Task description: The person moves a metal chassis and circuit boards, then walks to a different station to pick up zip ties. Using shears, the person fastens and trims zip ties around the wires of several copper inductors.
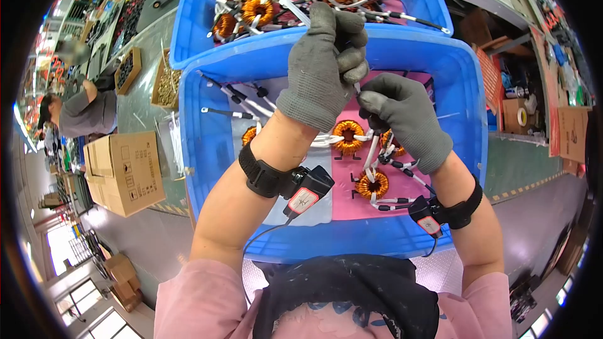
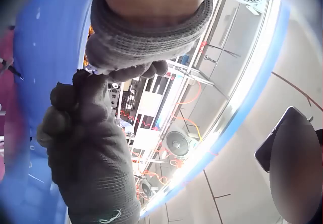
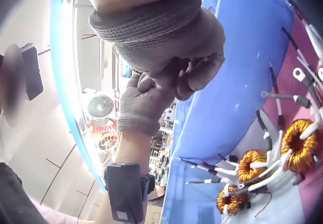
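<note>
Above the near blue bin [image 1: 210,150], the gloved left hand [image 1: 326,66] curls round a white-sleeved coil lead [image 1: 372,148] while the right hand [image 1: 407,119] pinches it between its fingers; the copper toroid coils [image 1: 348,133] below seem yet to be handled.

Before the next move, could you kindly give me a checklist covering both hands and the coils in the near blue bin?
1. Left hand holds the white-sleeved lead: ok, fingers curled round it.
2. Right hand pinches the same lead: ok.
3. Both hands are above the near blue bin: ok.
4. Toroidal coil under the hands is lifted free of the pink liner: cannot tell.
5. Leads of the neighbouring coils are untangled: not ok, they cross one another.
</note>
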Demonstrator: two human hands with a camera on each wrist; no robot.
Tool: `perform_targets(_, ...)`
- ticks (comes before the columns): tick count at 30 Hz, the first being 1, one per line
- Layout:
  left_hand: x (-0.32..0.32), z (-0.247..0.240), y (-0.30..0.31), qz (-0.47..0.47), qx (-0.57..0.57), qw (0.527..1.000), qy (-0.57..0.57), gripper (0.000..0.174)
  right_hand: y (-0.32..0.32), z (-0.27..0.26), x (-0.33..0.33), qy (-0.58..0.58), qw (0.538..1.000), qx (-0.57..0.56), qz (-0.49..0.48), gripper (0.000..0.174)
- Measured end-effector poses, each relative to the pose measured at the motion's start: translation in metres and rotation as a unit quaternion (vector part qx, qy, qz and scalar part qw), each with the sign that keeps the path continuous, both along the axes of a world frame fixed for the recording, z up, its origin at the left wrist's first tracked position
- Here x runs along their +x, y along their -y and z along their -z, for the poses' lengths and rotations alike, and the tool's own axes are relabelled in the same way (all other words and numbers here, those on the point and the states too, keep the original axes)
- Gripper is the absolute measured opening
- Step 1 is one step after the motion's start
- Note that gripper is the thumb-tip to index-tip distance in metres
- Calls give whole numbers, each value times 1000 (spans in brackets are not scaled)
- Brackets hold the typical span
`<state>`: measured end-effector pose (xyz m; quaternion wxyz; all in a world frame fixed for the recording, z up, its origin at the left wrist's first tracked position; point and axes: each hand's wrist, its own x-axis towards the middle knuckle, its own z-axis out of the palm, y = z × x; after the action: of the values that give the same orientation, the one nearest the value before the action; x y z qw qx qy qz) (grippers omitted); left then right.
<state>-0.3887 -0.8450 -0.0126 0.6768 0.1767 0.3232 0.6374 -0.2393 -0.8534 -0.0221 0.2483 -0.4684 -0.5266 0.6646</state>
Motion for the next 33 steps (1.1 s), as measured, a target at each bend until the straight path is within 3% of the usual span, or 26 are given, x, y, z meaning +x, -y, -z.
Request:
perform_targets(7, -45, 8, 28, -60, -39, 997, 16, 35, 4, 11, -33, -24, 991, -83, -103, 14)
perform_targets(9, -73, 19, 34, -113, -30, 993, 25, 35, 3, 18, -32, 22, 976, -24, -214, 16)
perform_targets(10, -95, 22, 37, -170, -43, 984, 40, 36, 2, 21, -28, 55, 964, -70, -250, 18)
perform_targets(13, -141, 34, 52, -231, -68, 967, 79, 38, 7, 49, -35, 63, 973, 20, -221, 20)
perform_targets(15, -133, 42, 57, -214, -54, 970, 104, 38, 17, 58, -65, 24, 976, 103, -188, 26)
perform_targets(17, -122, 46, 59, -196, -43, 971, 132, 39, 24, 58, -94, -32, 986, 38, -160, 25)
perform_targets(20, -113, 48, 60, -176, -40, 972, 150, 40, 23, 49, -114, 30, 984, 0, -177, 24)
perform_targets(24, -123, 45, 66, -196, -68, 972, 111, 40, 20, 49, -109, -9, 977, -100, -188, 25)
perform_targets(25, -136, 46, 69, -246, -85, 964, 59, 39, 17, 51, -101, 139, 942, 36, -304, 24)
perform_targets(26, -150, 48, 74, -295, -101, 950, 6, 37, 15, 52, -96, 279, 854, 172, -403, 24)
perform_targets(27, -167, 54, 82, -315, -100, 944, 11, 37, 21, 63, -91, 277, 853, 173, -407, 24)
perform_targets(29, -182, 61, 96, -310, -133, 939, -66, 40, 43, 100, -84, 374, 714, 393, -443, 25)
perform_targets(30, -178, 61, 99, -313, -134, 938, -67, 40, 52, 106, -92, 444, 673, 355, -473, 25)
perform_targets(31, -172, 60, 104, -275, -209, 930, -123, 39, 61, 118, -92, 441, 673, 355, -476, 25)
perform_targets(32, -167, 59, 109, -235, -282, 913, -177, 39, 71, 132, -91, 456, 639, 405, -468, 25)
perform_targets(33, -165, 59, 115, -237, -282, 913, -178, 39, 80, 142, -89, 470, 602, 455, -458, 24)
